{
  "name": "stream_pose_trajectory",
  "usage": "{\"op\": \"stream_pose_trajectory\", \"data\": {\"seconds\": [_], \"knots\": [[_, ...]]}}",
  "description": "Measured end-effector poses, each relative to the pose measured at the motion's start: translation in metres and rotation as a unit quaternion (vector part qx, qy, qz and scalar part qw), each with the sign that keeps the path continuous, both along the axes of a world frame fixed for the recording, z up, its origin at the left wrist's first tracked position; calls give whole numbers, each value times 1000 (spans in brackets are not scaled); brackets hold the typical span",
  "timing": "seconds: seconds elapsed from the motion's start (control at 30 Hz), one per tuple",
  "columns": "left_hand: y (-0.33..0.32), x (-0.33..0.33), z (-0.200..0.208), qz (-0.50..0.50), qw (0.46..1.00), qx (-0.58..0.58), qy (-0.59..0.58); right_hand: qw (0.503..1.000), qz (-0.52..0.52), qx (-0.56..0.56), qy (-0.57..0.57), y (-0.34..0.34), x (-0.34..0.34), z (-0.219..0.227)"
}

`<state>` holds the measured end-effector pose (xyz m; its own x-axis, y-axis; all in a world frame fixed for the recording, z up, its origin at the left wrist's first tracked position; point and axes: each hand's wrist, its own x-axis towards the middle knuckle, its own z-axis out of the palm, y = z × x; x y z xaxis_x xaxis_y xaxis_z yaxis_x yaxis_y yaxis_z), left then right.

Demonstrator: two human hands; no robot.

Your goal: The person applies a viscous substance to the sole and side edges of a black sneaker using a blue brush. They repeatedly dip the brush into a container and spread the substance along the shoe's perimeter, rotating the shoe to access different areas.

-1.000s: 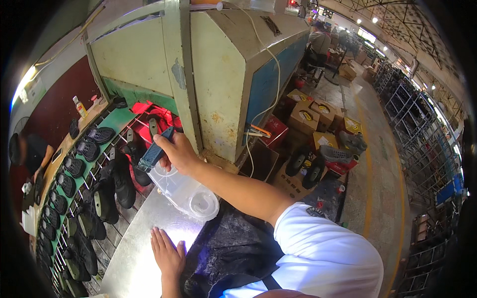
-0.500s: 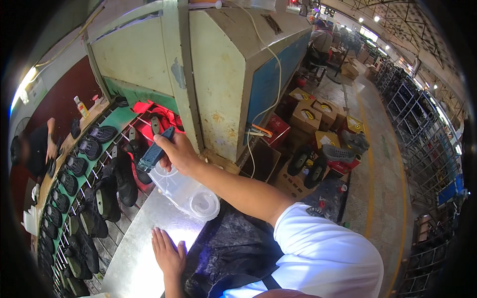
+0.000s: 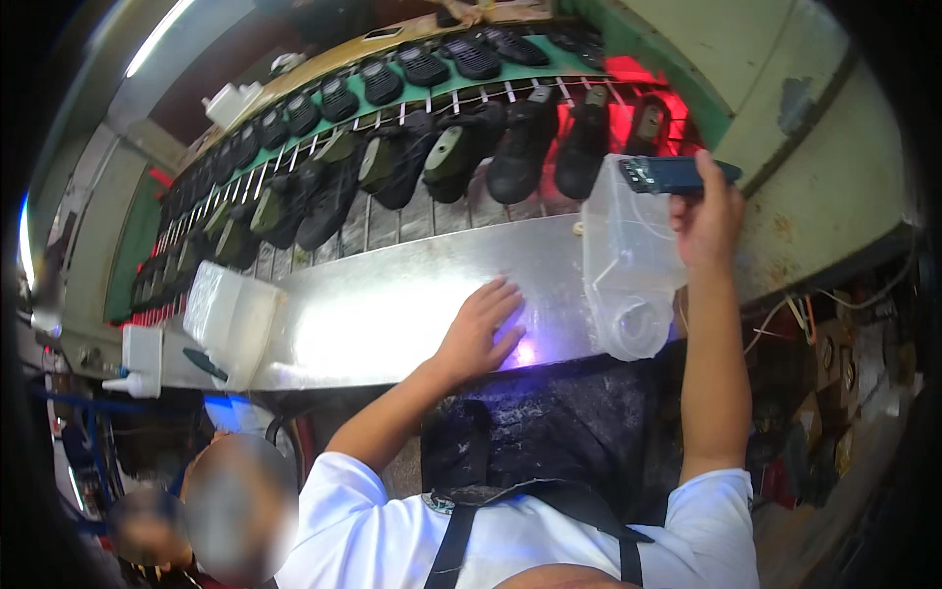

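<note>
My right hand is wrapped round the handle of a dark blue brush. The brush is raised over a clear plastic container that has a round cup-like part at its near end. On the shiny metal table my left hand rests palm down, fingers spread, holding nothing. Beyond the table, black shoe uppers on lasts hang in a row on a metal rack, tilted with toes toward me. Farther back, black soles line a green strip.
A translucent white container stands on the table's left, with a dark-handled item beside it. Left of that is a white bottle. A pale machine cabinet borders the right. Other people are at the lower left.
My view has swung left from the aisle and boxes toward the rack and table. The brush stays in my right hand near the clear container; my left hand still lies on the table.
</note>
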<state>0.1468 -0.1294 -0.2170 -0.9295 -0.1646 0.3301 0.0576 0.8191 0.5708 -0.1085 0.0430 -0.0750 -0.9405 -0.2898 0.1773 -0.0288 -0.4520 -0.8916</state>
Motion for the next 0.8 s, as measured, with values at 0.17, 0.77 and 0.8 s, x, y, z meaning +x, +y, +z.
{"op": "stream_pose_trajectory", "data": {"seconds": [0.17, 0.77, 0.8], "knots": [[-70, -36, 27, 83, 988, -32, 125, 1000, -13, -1, -13, 2, 0, -5], [-275, -236, 66, 308, 834, -226, -398, 997, 41, 69, 18, 11, -12, 4], [-274, -229, 72, 312, 826, -233, -407, 995, 43, 87, 19, 13, -12, 2]]}}
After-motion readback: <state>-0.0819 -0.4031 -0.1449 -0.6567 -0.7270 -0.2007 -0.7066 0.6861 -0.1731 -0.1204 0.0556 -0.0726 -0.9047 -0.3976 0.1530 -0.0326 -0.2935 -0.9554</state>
